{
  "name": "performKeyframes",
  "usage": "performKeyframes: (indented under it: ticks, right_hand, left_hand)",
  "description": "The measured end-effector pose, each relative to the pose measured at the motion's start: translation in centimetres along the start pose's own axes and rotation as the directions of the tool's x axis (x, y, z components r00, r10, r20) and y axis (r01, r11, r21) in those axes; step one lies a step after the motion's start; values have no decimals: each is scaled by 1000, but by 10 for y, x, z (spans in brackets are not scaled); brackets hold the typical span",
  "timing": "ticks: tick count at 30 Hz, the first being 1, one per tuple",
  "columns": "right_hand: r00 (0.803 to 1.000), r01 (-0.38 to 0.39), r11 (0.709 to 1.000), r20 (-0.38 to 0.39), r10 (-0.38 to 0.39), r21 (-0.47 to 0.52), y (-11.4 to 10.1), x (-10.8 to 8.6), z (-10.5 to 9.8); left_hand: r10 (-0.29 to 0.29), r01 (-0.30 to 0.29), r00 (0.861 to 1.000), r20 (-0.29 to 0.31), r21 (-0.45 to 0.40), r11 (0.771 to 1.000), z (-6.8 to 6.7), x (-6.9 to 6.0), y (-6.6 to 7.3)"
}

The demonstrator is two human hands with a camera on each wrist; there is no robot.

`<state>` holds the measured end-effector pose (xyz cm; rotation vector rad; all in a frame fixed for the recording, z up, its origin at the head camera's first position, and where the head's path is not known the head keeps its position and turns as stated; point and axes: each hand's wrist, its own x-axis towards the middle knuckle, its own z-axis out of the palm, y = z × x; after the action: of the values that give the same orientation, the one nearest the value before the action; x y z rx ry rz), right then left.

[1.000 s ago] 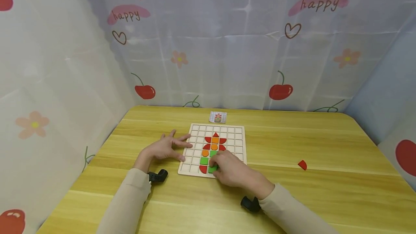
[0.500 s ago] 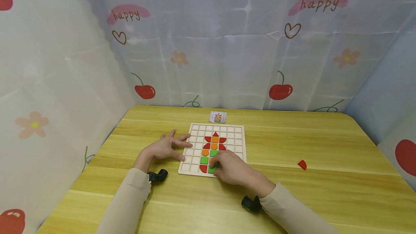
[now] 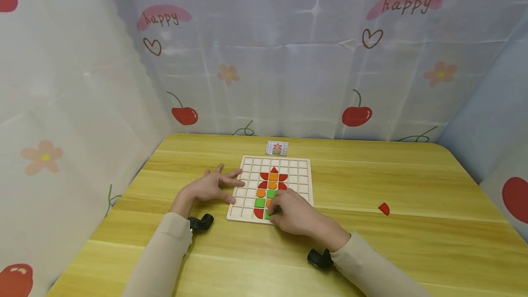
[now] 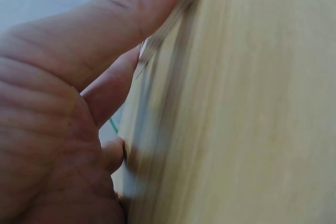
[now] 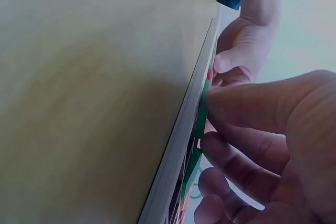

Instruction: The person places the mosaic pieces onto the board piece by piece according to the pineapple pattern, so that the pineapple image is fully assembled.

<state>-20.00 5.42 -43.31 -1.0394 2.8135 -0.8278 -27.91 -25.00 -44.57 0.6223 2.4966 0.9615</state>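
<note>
A pale wooden grid board (image 3: 245, 192) lies on the table, with red, orange and green flat tiles forming a figure in its cells. My left hand (image 3: 206, 188) is spread at the board's left edge, thumb and fingers touching the rim. Over the lower middle cells, my right hand (image 3: 296, 213) has its fingers curled at a green tile (image 3: 278, 208), partly hidden beneath them. In the right wrist view, the thumb touches one green tile (image 5: 201, 118), and another green tile (image 5: 191, 171) sits tilted close to the fingertips.
A loose red quarter-circle tile (image 3: 384, 208) lies on the wooden table (image 3: 412, 173) at the right. Behind the board is a small printed pattern card (image 3: 277, 148). A patterned curtain (image 3: 264, 81) closes off the back.
My right fingers have shifted slightly to the right, showing more of an orange tile and covering more of the green one below. The left hand stays at the board's edge.
</note>
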Motion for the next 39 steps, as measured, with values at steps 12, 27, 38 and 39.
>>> performKeyframes:
  ticks: [12, 27, 38, 39]
  right_hand:
    - [1000, -8, 999, -9, 8, 49, 8, 4, -1]
    - [977, -214, 968, 15, 214, 129, 41, -35, -37]
    - [979, -199, 978, -25, 201, 66, 96, -100, -83]
    - [979, -198, 979, -33, 199, 55, 101, -105, -87]
  left_hand:
    - [-5, 5, 1000, -8, 20, 1000, 1, 0, 0]
    - [-13, 13, 1000, -2, -1, 1000, 1, 0, 1]
    - [-16, 16, 1000, -3, -7, 1000, 1, 0, 1]
    - [-16, 16, 1000, -3, -6, 1000, 1, 0, 1]
